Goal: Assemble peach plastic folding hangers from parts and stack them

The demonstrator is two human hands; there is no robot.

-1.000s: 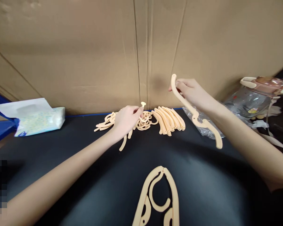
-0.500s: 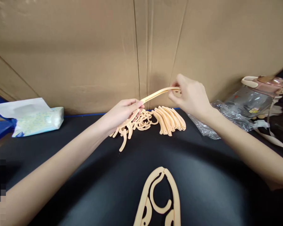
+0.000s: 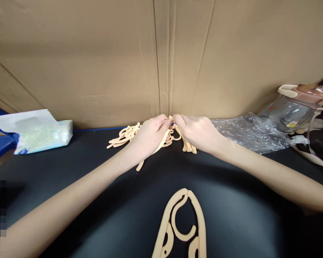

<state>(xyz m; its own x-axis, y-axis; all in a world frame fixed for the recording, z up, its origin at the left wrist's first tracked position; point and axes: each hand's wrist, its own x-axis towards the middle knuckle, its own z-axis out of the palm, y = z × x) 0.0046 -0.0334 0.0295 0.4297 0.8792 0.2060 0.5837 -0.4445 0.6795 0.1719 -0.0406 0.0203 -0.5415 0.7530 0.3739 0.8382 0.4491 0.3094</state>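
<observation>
Both of my hands meet in the middle, near the cardboard, pinching a pale peach folding-hanger piece (image 3: 163,142). My left hand (image 3: 151,134) is closed on it, and one curved arm of the piece slants down past the fingers. Fingertips of my right hand (image 3: 196,130) press at its upper end; the joint itself is hidden. Behind the left hand lies a loose pile of hook-shaped parts (image 3: 127,132). Under the right hand, the ends of a row of curved hanger arms (image 3: 188,147) show. Closest to me, a folded hanger (image 3: 202,222) with its hook inside lies flat, cut off by the frame.
A pack of tissues (image 3: 45,138) lies at the left on the black tabletop (image 3: 97,200). Crumpled clear plastic (image 3: 239,132) and a transparent bottle with a pink lid (image 3: 293,111) are at the right. Brown cardboard (image 3: 97,64) stands along the back.
My right hand has come left and down to meet the left hand. The piece, earlier stretched up to the right between them, now slants down below the left hand.
</observation>
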